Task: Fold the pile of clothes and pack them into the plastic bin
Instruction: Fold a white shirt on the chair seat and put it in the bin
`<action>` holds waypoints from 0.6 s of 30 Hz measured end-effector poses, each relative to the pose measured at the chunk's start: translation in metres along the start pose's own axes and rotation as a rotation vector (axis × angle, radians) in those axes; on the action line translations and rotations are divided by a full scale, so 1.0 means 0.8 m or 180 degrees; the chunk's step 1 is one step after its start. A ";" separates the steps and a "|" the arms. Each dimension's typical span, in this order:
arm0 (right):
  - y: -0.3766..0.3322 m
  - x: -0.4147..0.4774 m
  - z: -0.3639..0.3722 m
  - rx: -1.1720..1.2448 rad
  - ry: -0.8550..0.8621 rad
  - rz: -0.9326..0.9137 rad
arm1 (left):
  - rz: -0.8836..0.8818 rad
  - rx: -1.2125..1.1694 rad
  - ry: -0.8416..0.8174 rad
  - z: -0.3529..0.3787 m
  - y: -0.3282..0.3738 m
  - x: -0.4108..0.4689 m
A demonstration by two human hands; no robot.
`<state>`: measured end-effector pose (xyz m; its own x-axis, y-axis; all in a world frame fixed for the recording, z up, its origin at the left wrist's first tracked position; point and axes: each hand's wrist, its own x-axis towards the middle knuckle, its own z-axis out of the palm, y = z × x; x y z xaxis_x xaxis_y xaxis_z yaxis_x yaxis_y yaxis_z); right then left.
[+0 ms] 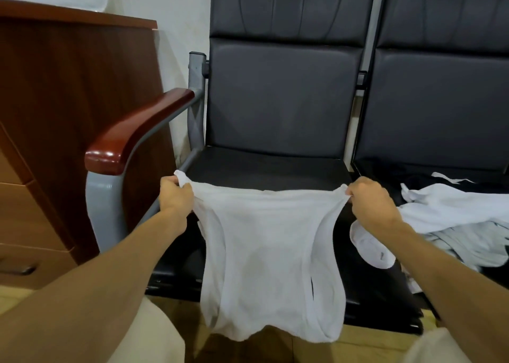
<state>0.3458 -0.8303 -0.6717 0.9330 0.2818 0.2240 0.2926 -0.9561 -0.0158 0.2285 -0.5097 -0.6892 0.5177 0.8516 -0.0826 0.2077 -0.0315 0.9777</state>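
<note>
White vest (271, 252) stretched flat between the two hands, hanging from its top edge down in front of the seat; lower hem bunched and curled, front and back layers hard to tell apart there. Nearest of all, cut off by the bottom edge: two pale trouser knees, one below each forearm. Left hand (176, 194) curled round the vest's left top corner, a tuft of cloth poking out above the knuckles, fingertips hidden behind the fabric. Right hand (370, 200) pinching the right top corner, thumb and fingers closed on the strap. Below the right wrist, a white sock-like piece (369, 248), partly covered by the arm. Just right of the right hand, on the next seat: pile of clothes (454, 219), mostly white, crumpled, running out of view; single pieces impossible to separate, dark cloth underneath. Beyond the hands, black chair seat (264, 167), front edge hidden by the vest. Left of the left hand, red-brown armrest (137, 131) on a grey frame. Farther left, wooden desk (68, 87) with drawers, cut off at the edge. Farthest, black backrests (283, 92) against a pale wall.
</note>
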 end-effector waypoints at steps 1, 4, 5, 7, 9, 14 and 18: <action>0.001 -0.001 -0.002 -0.0066 -0.0140 0.0022 | 0.0001 0.0120 -0.0122 0.002 -0.001 -0.001; 0.002 -0.010 0.007 -0.0123 -0.0652 -0.0136 | -0.0217 0.0369 -0.0543 0.012 -0.006 -0.007; 0.003 -0.010 0.010 0.0032 -0.0678 -0.0208 | -0.0280 0.0399 -0.0635 0.014 -0.007 -0.009; 0.001 -0.008 0.011 0.0249 -0.0782 -0.0419 | -0.0368 0.0326 -0.0668 0.019 -0.006 -0.009; -0.002 -0.010 0.015 0.0309 -0.1052 -0.0692 | -0.0452 0.0175 -0.0547 0.020 -0.005 -0.006; 0.007 -0.017 0.029 0.0512 -0.1771 -0.1264 | -0.0461 0.0220 -0.0194 0.012 -0.017 0.016; 0.014 -0.005 0.035 0.0550 -0.1813 -0.1350 | 0.0258 0.1134 -0.0184 0.003 -0.020 0.022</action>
<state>0.3514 -0.8399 -0.7001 0.6827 0.6681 -0.2958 0.6380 -0.7424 -0.2043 0.2364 -0.4954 -0.7068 0.5881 0.8083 -0.0284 0.4349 -0.2865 0.8537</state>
